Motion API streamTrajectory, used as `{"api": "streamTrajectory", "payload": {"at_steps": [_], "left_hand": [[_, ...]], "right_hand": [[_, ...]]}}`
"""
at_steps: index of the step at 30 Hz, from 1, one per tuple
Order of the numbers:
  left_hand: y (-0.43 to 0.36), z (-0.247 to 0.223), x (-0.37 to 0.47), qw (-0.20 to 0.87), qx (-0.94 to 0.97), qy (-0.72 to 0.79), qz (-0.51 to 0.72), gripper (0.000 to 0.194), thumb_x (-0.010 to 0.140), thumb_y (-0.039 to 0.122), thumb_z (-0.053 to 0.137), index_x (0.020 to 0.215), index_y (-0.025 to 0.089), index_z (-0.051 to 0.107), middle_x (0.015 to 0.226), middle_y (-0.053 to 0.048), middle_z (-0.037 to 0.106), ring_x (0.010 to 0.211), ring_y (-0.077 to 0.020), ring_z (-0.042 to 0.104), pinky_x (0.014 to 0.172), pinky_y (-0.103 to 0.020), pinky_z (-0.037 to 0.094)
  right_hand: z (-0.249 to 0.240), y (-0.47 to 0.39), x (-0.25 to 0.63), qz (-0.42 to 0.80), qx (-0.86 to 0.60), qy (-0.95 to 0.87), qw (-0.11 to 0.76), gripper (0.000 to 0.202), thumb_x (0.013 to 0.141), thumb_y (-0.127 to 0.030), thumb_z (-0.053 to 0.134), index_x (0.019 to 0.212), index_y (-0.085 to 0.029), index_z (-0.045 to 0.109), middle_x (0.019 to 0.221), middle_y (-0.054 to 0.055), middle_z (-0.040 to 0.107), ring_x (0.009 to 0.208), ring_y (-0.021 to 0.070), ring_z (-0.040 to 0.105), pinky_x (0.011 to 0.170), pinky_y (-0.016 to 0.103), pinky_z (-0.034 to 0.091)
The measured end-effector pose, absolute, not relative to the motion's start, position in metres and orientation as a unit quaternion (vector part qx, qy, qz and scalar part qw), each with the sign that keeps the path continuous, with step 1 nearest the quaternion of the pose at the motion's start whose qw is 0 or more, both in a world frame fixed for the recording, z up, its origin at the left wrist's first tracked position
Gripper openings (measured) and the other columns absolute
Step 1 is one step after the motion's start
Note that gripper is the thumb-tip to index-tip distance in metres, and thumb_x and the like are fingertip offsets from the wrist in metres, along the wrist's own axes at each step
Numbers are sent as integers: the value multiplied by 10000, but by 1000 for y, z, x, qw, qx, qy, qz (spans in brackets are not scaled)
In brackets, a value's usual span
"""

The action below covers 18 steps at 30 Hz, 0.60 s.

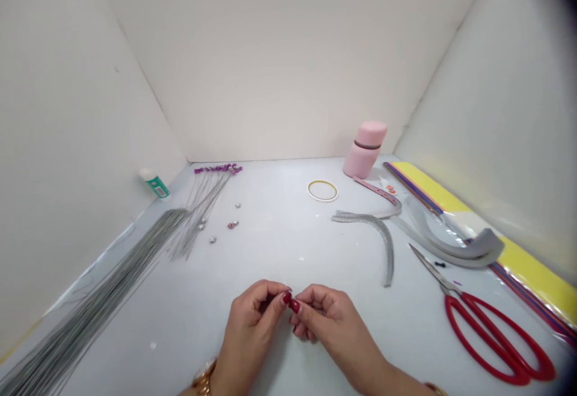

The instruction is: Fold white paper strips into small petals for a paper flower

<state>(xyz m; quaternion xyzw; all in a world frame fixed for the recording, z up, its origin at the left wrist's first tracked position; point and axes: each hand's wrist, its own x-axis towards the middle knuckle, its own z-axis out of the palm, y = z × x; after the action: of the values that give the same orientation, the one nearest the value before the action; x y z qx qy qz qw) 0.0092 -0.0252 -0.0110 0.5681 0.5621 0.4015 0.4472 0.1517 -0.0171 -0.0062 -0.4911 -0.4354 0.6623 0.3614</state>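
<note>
My left hand [256,318] and my right hand [323,315] meet at the fingertips over the near middle of the table. Thumb and forefinger are pinched together on each side. Whatever they pinch is too small or too hidden to make out. Beyond them, to the left, lie several small silvery balls [213,240], one of them with a reddish spot. Farther back rests a group of thin wires with purple tips [219,169].
Left lies a long bundle of grey wires [103,282], near a glue bottle [155,184]. A tape ring [323,191], pink bottle [364,149], grey strips [383,240], pink measuring tape [376,190], red-handled scissors [487,330] and packs of coloured sheets [518,264] occupy the right. White walls enclose the table.
</note>
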Motion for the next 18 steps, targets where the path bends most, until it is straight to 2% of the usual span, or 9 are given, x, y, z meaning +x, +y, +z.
{"api": "streamTrajectory", "payload": {"at_steps": [3,8,14,18], "left_hand": [[-24,-11,8,404,607,556,400,122,807,200,512,772,174,626,725,-29,656,681,-157,604,632,-237,471],[-21,-9,5,356,640,543,411,134,799,134,506,774,180,630,741,-24,635,695,-147,587,644,-227,452],[-20,-7,6,455,593,531,398,134,794,207,538,736,157,649,698,-35,627,666,-156,581,630,-238,453],[-20,-4,7,525,558,508,393,221,837,270,477,755,149,643,668,-35,620,657,-160,572,639,-254,451]], "right_hand": [[-5,-17,152,679,-477,-426,359,198,739,-288,605,626,-128,577,542,12,610,485,95,517,473,200,364],[-3,-16,153,728,-421,-401,364,87,764,-206,569,773,-126,599,667,33,648,574,100,558,533,198,389],[-10,-14,153,702,-449,-415,365,188,741,-284,612,675,-110,587,575,24,623,494,82,522,475,184,360],[-10,-15,154,699,-453,-411,371,241,746,-339,607,671,-114,569,559,18,612,487,80,516,473,183,361]]}}
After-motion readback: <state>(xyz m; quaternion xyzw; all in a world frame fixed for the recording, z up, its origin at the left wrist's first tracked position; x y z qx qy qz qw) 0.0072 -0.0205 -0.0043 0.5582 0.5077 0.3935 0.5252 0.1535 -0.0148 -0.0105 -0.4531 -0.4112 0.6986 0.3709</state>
